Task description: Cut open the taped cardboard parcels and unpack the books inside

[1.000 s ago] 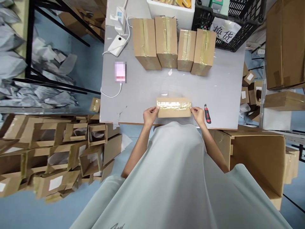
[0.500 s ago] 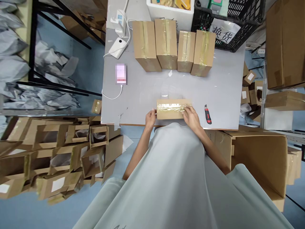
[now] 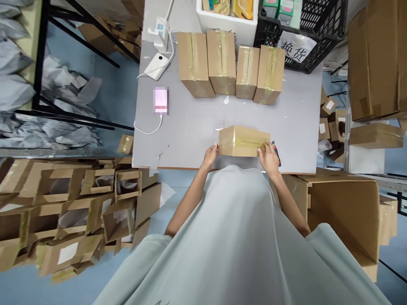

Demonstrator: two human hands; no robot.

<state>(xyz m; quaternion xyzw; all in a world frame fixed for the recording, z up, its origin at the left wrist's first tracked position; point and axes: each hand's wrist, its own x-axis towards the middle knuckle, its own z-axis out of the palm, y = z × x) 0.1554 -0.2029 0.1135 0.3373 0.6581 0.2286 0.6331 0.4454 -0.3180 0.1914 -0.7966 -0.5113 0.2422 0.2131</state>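
Observation:
A taped cardboard box (image 3: pixel 244 142) is held between my two hands just above the near edge of the grey table (image 3: pixel 190 127). My left hand (image 3: pixel 210 156) grips its left end, fingers closed at the lower corner. On the other end my right hand (image 3: pixel 269 157) is closed, thumb on the near side and fingers over the corner. A red and black utility knife (image 3: pixel 276 152) lies beside the right hand, partly hidden behind it.
Several taped boxes (image 3: pixel 221 63) stand in a row at the back. Behind them are a white foam box (image 3: pixel 227 25) and a black crate (image 3: pixel 305 59). A phone (image 3: pixel 161 100) on a cable lies left. A large open carton (image 3: pixel 343 220) sits right; opened boxes (image 3: pixel 79 212) are piled left.
The box has moved right and turned, so a different taped side faces up. Both hands have shifted right with it, and the right hand now partly covers the knife.

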